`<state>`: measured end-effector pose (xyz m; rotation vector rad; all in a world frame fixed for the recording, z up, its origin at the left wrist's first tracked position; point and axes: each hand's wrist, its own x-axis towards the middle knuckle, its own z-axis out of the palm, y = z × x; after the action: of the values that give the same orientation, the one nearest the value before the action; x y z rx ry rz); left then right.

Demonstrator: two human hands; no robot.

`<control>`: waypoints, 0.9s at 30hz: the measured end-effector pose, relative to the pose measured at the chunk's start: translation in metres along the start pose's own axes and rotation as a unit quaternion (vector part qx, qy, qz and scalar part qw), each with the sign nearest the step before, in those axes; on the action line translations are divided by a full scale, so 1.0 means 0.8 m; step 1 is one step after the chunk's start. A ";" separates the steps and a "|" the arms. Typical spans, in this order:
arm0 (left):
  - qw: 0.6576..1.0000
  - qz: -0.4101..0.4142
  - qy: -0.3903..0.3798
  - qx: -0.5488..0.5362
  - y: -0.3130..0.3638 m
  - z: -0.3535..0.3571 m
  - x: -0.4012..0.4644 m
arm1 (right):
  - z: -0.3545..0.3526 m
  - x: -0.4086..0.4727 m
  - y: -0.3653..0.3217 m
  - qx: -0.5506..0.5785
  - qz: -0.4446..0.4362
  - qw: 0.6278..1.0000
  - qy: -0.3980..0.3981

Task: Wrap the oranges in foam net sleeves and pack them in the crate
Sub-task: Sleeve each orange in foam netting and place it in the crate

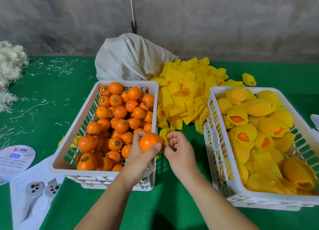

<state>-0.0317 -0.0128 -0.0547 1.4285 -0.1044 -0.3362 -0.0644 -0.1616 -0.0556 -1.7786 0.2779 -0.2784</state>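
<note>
The left hand (138, 153) curls its fingers around a round bare orange (149, 144); the right hand (179, 148) pinches a yellow foam net sleeve (166, 133) just beside it, between two white slatted plastic crates (105, 173).

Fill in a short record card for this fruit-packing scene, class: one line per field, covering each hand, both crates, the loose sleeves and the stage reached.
left hand: grips a bare orange
right hand: pinches a yellow foam sleeve beside that orange
left crate: white, holds unwrapped oranges
right crate: white, holds sleeved oranges
spare sleeves: heaped on the green surface between the crates
stage: held orange not yet sleeved
</note>
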 end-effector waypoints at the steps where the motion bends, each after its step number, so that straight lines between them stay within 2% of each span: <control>1: 1.000 -0.001 -0.004 0.001 0.001 0.000 -0.001 | -0.001 0.001 -0.003 -0.013 -0.012 1.000 0.019; 4: 1.000 0.004 -0.008 0.005 0.002 0.002 -0.003 | -0.007 0.006 -0.012 -0.033 -0.039 0.998 0.044; 9: 0.997 0.040 -0.047 0.040 0.004 0.005 -0.004 | -0.019 0.006 -0.022 -0.029 -0.026 0.999 0.021; 15: 0.993 0.046 0.063 -0.084 0.006 0.018 0.002 | -0.018 -0.004 -0.042 -0.023 -0.079 0.997 -0.009; 17: 0.996 0.042 0.060 -0.052 0.005 0.010 0.002 | -0.009 -0.008 -0.048 0.010 -0.083 0.996 -0.023; 20: 0.998 0.000 -0.031 -0.057 -0.002 -0.004 0.004 | -0.003 -0.003 -0.046 0.020 -0.080 0.997 -0.007; 22: 0.998 -0.020 -0.056 -0.036 -0.001 -0.009 0.005 | -0.006 0.003 -0.043 0.014 -0.069 0.998 0.001; 25: 0.998 0.012 -0.055 0.041 0.002 -0.008 0.003 | -0.012 0.008 -0.042 -0.007 -0.076 0.997 0.005; 27: 0.997 0.041 -0.019 0.068 0.000 -0.002 0.002 | -0.014 0.008 -0.044 -0.026 -0.097 0.995 0.006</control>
<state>-0.0297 -0.0117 -0.0552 1.5474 -0.2208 -0.2930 -0.0606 -0.1666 -0.0181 -1.8590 0.1220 -0.4233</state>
